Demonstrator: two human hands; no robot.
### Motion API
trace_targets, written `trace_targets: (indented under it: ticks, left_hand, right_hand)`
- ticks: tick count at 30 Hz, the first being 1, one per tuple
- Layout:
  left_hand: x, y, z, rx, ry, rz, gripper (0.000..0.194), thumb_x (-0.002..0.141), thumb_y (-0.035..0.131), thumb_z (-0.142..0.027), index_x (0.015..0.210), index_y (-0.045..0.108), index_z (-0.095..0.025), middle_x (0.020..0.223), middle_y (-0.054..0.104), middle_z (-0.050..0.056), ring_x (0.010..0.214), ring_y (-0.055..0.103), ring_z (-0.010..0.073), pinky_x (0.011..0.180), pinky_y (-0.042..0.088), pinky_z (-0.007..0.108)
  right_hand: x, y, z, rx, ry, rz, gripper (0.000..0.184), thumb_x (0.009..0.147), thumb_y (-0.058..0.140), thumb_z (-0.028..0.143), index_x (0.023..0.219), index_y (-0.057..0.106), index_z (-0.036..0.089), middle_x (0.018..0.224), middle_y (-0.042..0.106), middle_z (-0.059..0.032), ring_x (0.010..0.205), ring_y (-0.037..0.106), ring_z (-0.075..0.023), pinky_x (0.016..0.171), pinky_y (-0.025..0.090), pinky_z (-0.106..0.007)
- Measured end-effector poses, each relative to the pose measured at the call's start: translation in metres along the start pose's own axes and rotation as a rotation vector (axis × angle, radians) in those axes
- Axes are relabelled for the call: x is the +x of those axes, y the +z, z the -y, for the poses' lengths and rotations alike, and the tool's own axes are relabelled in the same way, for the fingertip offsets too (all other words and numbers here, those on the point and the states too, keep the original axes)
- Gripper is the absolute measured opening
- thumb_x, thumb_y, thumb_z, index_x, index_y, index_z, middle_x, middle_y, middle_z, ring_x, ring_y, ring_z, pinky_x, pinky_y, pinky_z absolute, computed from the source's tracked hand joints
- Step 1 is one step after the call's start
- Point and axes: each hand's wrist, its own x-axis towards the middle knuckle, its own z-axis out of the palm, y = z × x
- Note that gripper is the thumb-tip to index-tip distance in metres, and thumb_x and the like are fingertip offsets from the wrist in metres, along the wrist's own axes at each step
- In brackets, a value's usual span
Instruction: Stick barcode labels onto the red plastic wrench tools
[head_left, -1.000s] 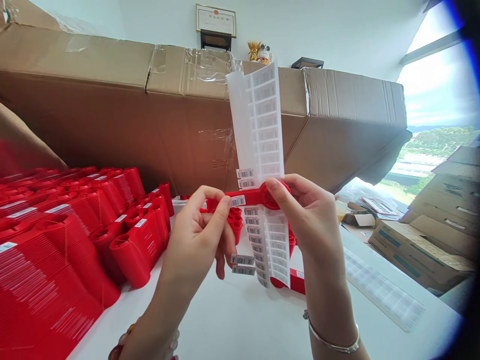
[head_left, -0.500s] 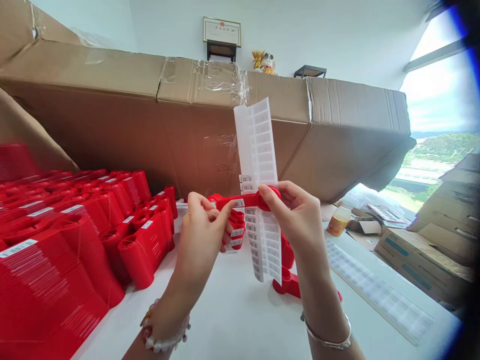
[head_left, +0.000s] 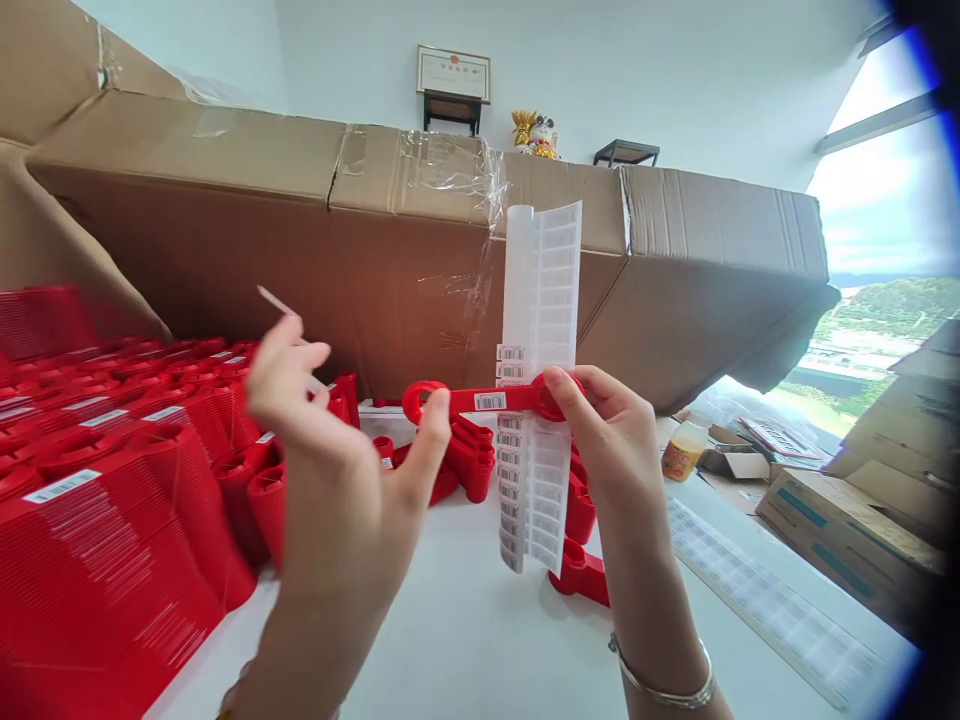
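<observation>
My right hand [head_left: 615, 450] pinches one ring end of a flat red plastic piece [head_left: 480, 400] that bears a barcode label, together with a tall white label sheet [head_left: 544, 290] held upright behind it. Most of the sheet's labels are gone; some barcodes remain along its left column. My left hand [head_left: 337, 480] is raised with fingers spread. Its thumb touches the piece's other ring end, and a small white label strip [head_left: 274, 300] sticks out from a finger.
Rows of stacked red pieces [head_left: 112, 470] fill the left of the white table [head_left: 480, 630]. Loose red pieces [head_left: 465, 460] lie behind the sheet. A long cardboard box [head_left: 300, 250] walls the back. An emptied label sheet [head_left: 757, 600], a small bottle [head_left: 679, 455] and cartons [head_left: 847, 530] sit right.
My left hand has let go of the red piece's label area and lifted up and left, fingers opening. My right hand still holds the piece and sheet. The view has shifted slightly.
</observation>
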Motion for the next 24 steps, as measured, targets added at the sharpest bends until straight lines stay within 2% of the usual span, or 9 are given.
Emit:
trace_targets:
  ticks: [2, 4, 7, 10, 15, 17, 20, 22, 24]
  left_hand:
    - [-0.005, 0.013, 0.01, 0.029, 0.06, 0.056, 0.063, 0.092, 0.073, -0.032, 0.137, 0.03, -0.021, 0.164, 0.024, 0.025, 0.157, 0.026, 0.0351, 0.124, 0.034, 0.059]
    - [-0.009, 0.023, 0.015, 0.044, 0.058, 0.093, 0.056, 0.098, 0.065, -0.028, 0.139, 0.026, -0.022, 0.164, 0.024, 0.026, 0.156, 0.028, 0.0327, 0.124, 0.033, 0.059]
    - [-0.013, 0.032, 0.015, 0.046, 0.054, 0.064, 0.045, 0.103, 0.057, -0.025, 0.137, 0.026, -0.024, 0.164, 0.025, 0.024, 0.154, 0.031, 0.032, 0.122, 0.034, 0.061]
    - [-0.014, 0.035, 0.014, 0.043, 0.061, 0.027, 0.045, 0.103, 0.058, -0.027, 0.134, 0.026, -0.025, 0.166, 0.02, 0.025, 0.153, 0.032, 0.0335, 0.119, 0.037, 0.062]
    - [-0.013, 0.037, 0.021, 0.024, 0.083, 0.006, 0.069, 0.092, 0.076, -0.038, 0.137, 0.025, -0.024, 0.165, 0.016, 0.027, 0.153, 0.03, 0.0362, 0.119, 0.039, 0.06]
    - [-0.012, 0.038, 0.026, -0.006, 0.129, 0.015, 0.061, 0.097, 0.071, -0.035, 0.137, 0.025, -0.026, 0.165, 0.019, 0.026, 0.154, 0.03, 0.0348, 0.12, 0.039, 0.059]
    - [-0.01, 0.038, 0.033, -0.072, 0.141, 0.015, 0.043, 0.104, 0.055, -0.025, 0.137, 0.027, -0.026, 0.162, 0.025, 0.024, 0.15, 0.041, 0.0314, 0.116, 0.044, 0.055]
    - [-0.008, 0.038, 0.035, -0.095, 0.101, 0.01, 0.041, 0.105, 0.053, -0.023, 0.138, 0.028, -0.026, 0.161, 0.028, 0.023, 0.146, 0.046, 0.0299, 0.115, 0.046, 0.052]
    - [-0.004, 0.035, 0.035, -0.115, 0.023, 0.02, 0.045, 0.103, 0.057, -0.029, 0.138, 0.029, -0.026, 0.163, 0.027, 0.022, 0.149, 0.043, 0.0301, 0.118, 0.042, 0.053]
  right_hand:
    - [-0.006, 0.006, 0.002, 0.021, -0.008, 0.041, 0.033, 0.088, 0.076, 0.055, 0.089, 0.078, 0.023, 0.083, 0.076, -0.0043, 0.078, 0.071, -0.0196, 0.064, 0.058, -0.028]
    - [-0.011, 0.011, 0.003, 0.053, -0.008, 0.077, 0.032, 0.09, 0.074, 0.055, 0.089, 0.077, 0.023, 0.084, 0.076, -0.0042, 0.079, 0.071, -0.0197, 0.064, 0.058, -0.028]
    - [-0.017, 0.019, 0.001, 0.119, 0.012, 0.094, 0.031, 0.092, 0.073, 0.054, 0.088, 0.074, 0.023, 0.085, 0.075, -0.004, 0.077, 0.07, -0.0186, 0.062, 0.056, -0.026]
    - [-0.021, 0.026, -0.001, 0.179, 0.043, 0.105, 0.032, 0.093, 0.073, 0.053, 0.084, 0.071, 0.022, 0.083, 0.073, -0.0034, 0.075, 0.067, -0.0165, 0.06, 0.054, -0.024]
    - [-0.024, 0.029, -0.001, 0.205, 0.061, 0.117, 0.033, 0.092, 0.074, 0.052, 0.082, 0.069, 0.021, 0.08, 0.07, -0.0017, 0.07, 0.062, -0.0133, 0.056, 0.05, -0.021]
    - [-0.022, 0.027, -0.001, 0.213, 0.059, 0.111, 0.033, 0.092, 0.074, 0.052, 0.082, 0.069, 0.021, 0.078, 0.069, -0.001, 0.068, 0.061, -0.0127, 0.055, 0.049, -0.021]
    - [-0.017, 0.024, -0.003, 0.259, 0.067, 0.106, 0.033, 0.091, 0.075, 0.053, 0.081, 0.07, 0.022, 0.078, 0.068, -0.0011, 0.07, 0.061, -0.0129, 0.057, 0.05, -0.021]
    - [-0.013, 0.021, -0.006, 0.292, 0.072, 0.108, 0.033, 0.091, 0.075, 0.053, 0.081, 0.071, 0.022, 0.079, 0.069, -0.0016, 0.073, 0.062, -0.0136, 0.06, 0.051, -0.022]
    - [-0.008, 0.018, -0.008, 0.312, 0.08, 0.123, 0.033, 0.091, 0.076, 0.054, 0.081, 0.072, 0.022, 0.08, 0.068, -0.0018, 0.074, 0.061, -0.0137, 0.062, 0.051, -0.022]
